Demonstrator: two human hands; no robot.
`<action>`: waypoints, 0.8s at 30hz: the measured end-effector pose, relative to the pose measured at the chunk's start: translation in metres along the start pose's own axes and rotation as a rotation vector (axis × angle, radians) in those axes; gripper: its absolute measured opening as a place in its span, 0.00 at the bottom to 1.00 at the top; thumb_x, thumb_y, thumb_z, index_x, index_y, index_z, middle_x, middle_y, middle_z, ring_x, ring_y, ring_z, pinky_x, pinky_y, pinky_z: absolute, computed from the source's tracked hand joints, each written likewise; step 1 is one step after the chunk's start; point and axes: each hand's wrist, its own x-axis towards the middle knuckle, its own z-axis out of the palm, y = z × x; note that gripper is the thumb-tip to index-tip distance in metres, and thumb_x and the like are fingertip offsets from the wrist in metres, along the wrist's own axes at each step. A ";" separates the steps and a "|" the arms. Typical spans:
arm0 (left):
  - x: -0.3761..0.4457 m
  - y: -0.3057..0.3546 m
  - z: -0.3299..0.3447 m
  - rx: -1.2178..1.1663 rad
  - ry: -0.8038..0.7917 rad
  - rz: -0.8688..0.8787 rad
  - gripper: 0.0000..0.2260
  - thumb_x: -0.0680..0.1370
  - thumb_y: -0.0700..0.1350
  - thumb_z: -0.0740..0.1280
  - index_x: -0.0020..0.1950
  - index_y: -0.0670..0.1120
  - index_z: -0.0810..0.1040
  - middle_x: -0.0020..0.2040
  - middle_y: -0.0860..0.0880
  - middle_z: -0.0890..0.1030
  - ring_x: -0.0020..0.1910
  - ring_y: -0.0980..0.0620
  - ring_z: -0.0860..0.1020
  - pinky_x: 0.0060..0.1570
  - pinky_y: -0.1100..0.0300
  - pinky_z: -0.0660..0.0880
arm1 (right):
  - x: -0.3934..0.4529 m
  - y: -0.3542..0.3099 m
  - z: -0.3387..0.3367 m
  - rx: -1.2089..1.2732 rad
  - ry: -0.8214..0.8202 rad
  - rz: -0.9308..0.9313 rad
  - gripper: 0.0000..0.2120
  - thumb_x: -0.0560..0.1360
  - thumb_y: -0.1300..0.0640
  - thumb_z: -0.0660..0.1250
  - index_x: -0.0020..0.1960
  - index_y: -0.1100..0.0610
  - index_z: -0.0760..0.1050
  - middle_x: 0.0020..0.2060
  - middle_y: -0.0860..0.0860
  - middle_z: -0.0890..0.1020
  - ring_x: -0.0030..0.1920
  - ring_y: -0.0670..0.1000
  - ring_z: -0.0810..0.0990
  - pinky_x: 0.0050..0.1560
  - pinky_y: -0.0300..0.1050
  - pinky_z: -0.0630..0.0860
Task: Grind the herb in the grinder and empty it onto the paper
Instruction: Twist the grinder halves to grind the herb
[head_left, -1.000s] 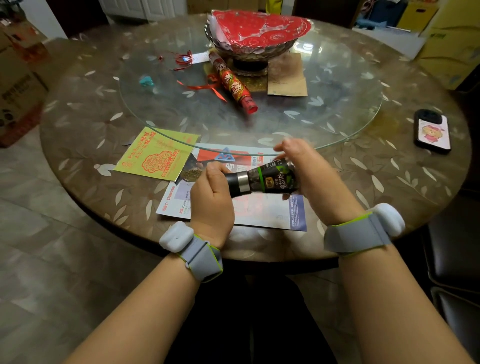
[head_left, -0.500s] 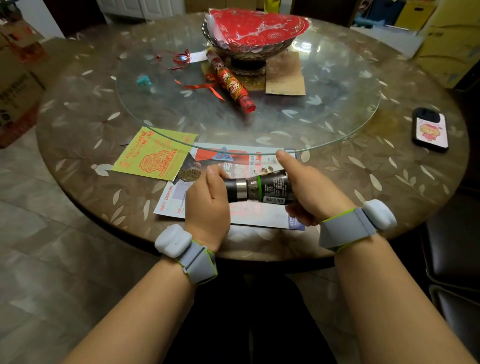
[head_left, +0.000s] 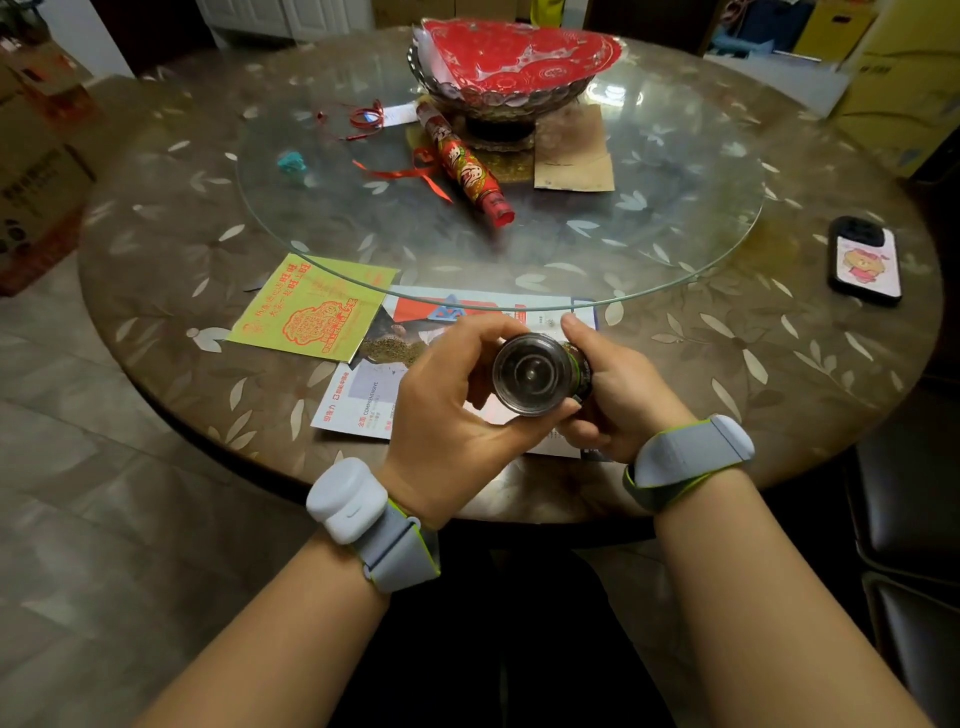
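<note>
A dark glass grinder with a green label is held over the table's near edge, its round end turned up toward me. My left hand curls around that end, fingers above it and thumb below. My right hand grips the grinder's body from the right. Under both hands lies a printed paper leaflet on the table. A small pile of dark ground herb sits on the leaflet, just left of my left hand.
A yellow-green flyer lies left of the leaflet. A glass turntable carries a bowl with red paper, a red tube and a brown envelope. A phone rests at the right. Chairs stand at the right.
The grinder lay sideways between my hands; now it is tipped so its end faces me. My left hand has rolled around that end, and both hands sit closer together.
</note>
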 end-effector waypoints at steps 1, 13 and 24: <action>0.002 0.002 -0.001 0.005 -0.009 0.016 0.21 0.66 0.48 0.79 0.53 0.48 0.73 0.43 0.47 0.79 0.37 0.43 0.77 0.34 0.50 0.73 | 0.001 0.000 0.001 0.001 0.004 0.009 0.23 0.78 0.40 0.55 0.37 0.58 0.68 0.17 0.53 0.70 0.13 0.49 0.61 0.21 0.30 0.54; 0.009 -0.008 -0.005 0.025 -0.209 0.082 0.14 0.71 0.42 0.74 0.54 0.38 0.77 0.54 0.44 0.81 0.56 0.46 0.79 0.61 0.45 0.72 | -0.005 -0.006 0.018 -0.142 -0.015 -0.157 0.17 0.81 0.50 0.56 0.48 0.62 0.77 0.35 0.58 0.76 0.30 0.58 0.72 0.22 0.48 0.67; 0.016 -0.017 -0.018 0.452 -0.391 -0.168 0.13 0.71 0.55 0.64 0.48 0.50 0.67 0.38 0.53 0.75 0.37 0.50 0.74 0.33 0.55 0.66 | -0.025 -0.021 0.010 -0.461 -0.008 -0.566 0.08 0.72 0.53 0.72 0.48 0.55 0.81 0.35 0.47 0.82 0.31 0.50 0.76 0.31 0.46 0.73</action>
